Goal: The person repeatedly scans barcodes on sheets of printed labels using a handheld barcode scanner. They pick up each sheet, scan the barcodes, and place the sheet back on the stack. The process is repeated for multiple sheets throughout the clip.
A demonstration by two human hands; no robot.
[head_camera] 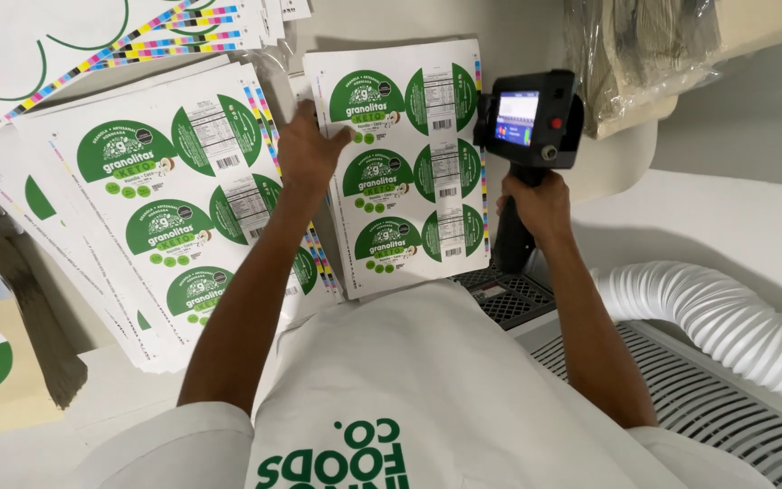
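Left hand (311, 149) flat, fingers spread, pressing left edge of label sheet (406, 163) beside fanned sheet stack (151, 195). Right hand (536, 204) wrapped around handheld printer (531, 122) grip, seemingly just off sheet's right edge; white hose (717, 312) crowding right.

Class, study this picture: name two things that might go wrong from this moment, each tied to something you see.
1. The left hand presses only the top corner of the label sheet, so the sheet might slide or skew.
2. The right hand holds the black handheld device beside the sheet's edge; it could catch and crease the paper.
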